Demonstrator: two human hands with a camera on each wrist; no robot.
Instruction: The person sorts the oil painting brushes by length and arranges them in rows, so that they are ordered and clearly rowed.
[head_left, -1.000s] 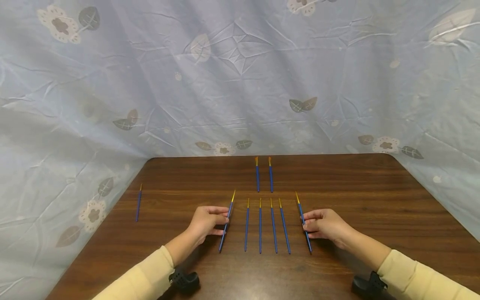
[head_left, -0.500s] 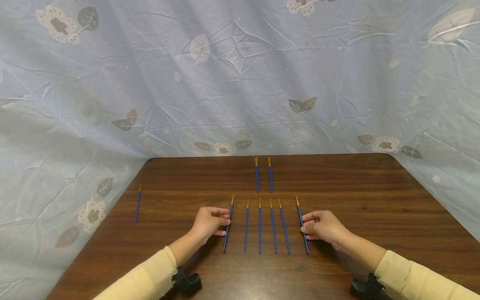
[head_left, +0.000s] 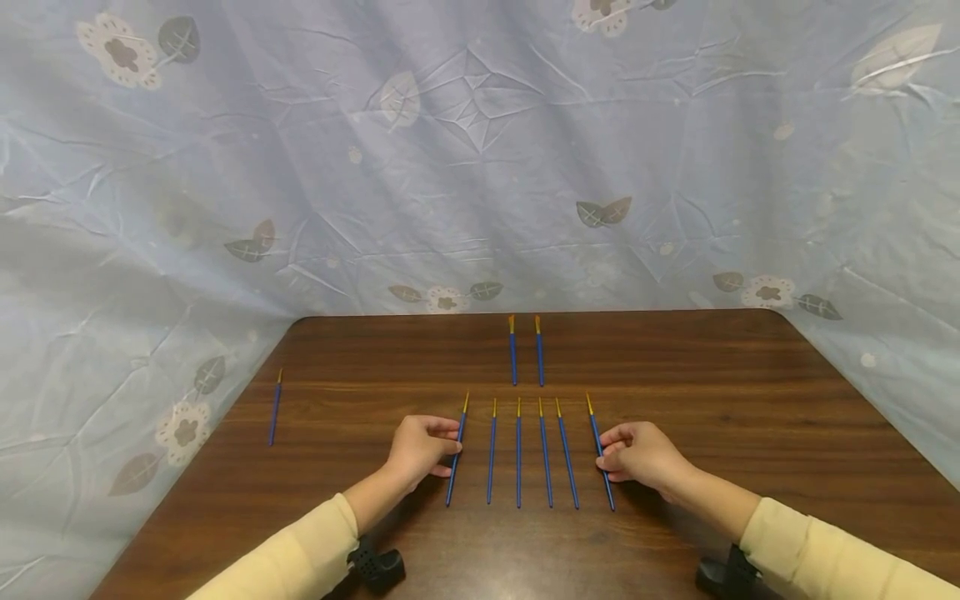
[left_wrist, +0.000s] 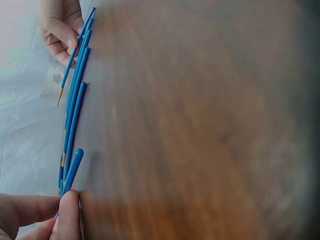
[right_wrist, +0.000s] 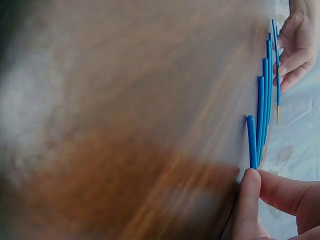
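In the head view my left hand [head_left: 422, 450] pinches a thin blue paintbrush [head_left: 452, 483] with a yellow tip, between thumb and fingers. Mirroring it, my right hand [head_left: 641, 454] pinches another blue paintbrush [head_left: 593, 425], leaning a little to the left at its tip. Between the two hands lie several similar paintbrushes in a row [head_left: 519, 458], tips pointing away. The left wrist view shows the rounded handle end of the left paintbrush [left_wrist: 73, 167] above the fingers; the right wrist view shows that of the right paintbrush [right_wrist: 251, 140]. Whether the held brushes touch the table is unclear.
Two paintbrushes with wider tips, a left one [head_left: 513, 354] and a right one [head_left: 540, 354], lie farther back on the brown wooden table [head_left: 712, 358]. One more paintbrush [head_left: 275, 412] lies near the left edge. A patterned cloth [head_left: 480, 167] hangs behind the table.
Both held paintbrushes have shifted slightly inward, toward the row, and their tips have come down a little. The left one now stands straighter. The brushes in the row have stayed put.
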